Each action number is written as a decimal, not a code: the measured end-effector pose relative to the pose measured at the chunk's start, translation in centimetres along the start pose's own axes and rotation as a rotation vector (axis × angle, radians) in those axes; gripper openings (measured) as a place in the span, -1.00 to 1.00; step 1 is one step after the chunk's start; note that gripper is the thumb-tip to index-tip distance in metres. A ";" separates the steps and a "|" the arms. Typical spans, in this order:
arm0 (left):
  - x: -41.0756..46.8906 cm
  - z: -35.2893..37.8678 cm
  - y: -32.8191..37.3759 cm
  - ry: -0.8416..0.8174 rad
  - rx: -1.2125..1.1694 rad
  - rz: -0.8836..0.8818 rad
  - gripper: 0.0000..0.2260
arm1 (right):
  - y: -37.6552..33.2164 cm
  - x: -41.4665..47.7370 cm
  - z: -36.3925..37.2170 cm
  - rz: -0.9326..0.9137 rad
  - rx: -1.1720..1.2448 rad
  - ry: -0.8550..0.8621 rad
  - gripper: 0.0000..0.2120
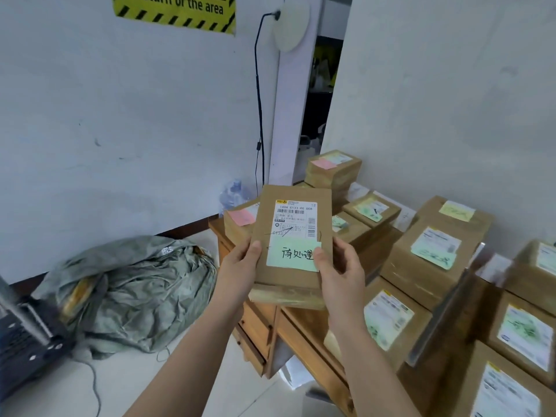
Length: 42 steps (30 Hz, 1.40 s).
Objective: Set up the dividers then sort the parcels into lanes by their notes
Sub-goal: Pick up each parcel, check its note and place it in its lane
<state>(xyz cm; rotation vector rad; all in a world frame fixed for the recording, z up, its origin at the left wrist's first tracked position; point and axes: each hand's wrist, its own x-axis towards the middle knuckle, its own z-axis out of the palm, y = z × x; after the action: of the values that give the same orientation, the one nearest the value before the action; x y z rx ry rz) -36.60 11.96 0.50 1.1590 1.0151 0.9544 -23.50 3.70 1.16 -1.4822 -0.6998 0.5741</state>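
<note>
Both my hands clamp one parcel [290, 245] above the desk [296, 329] edge; my left hand [240, 266] grips its left side, thumb on the face; my right hand [340, 272] grips the right side, thumb on the green note [293, 254], below the label [295, 218]; the parcel tilts up toward me; behind it lies a parcel with a pink note [241, 216]; more parcels crowd the desk to my right; a grey sack [132, 293] slumps on the floor at left; both forearms reach up and forward.

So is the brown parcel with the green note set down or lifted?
Lifted: both hands, left and right, hold the brown cardboard parcel above the wooden desk.
</note>
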 end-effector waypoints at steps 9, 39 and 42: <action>13.9 1.3 1.8 -0.016 0.125 0.001 -0.79 | 0.9 12.2 5.1 0.048 -0.038 0.073 -0.78; 46.4 6.9 2.4 -0.558 0.454 -0.089 -0.74 | 6.1 35.3 14.8 0.297 -0.147 0.538 -0.77; 47.3 7.2 2.3 -0.605 0.493 -0.061 -0.73 | 6.5 35.7 15.2 0.300 -0.163 0.577 -0.75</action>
<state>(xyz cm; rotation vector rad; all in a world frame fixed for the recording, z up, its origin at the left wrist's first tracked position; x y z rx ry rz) -17.13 55.64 -2.44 1.6812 0.7912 0.2576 -9.66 40.20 -3.39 -1.8110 -0.0734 0.2876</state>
